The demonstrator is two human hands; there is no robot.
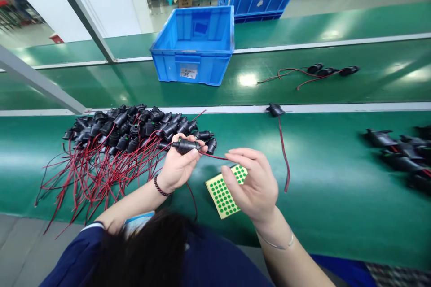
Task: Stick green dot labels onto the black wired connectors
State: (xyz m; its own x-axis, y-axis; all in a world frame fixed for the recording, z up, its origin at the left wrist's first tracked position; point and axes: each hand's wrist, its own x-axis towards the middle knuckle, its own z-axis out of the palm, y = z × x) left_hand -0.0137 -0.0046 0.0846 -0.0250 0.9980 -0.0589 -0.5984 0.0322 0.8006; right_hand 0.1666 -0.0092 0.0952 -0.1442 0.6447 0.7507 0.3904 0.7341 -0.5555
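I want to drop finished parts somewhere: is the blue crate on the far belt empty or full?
Empty as far as it shows: the blue crate has bare inner walls and a bare floor at the back. The near wall hides the floor's front part.

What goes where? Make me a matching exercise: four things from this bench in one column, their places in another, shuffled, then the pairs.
Things:
1. connector
2. sticker sheet
3. blue crate
4. pile of connectors

Places:
A. on the far belt, behind the pile
B. in the left hand
C. on the near belt, left of the hands
D. under the right hand, on the near belt

Pairs: 1-B, 2-D, 3-A, 4-C
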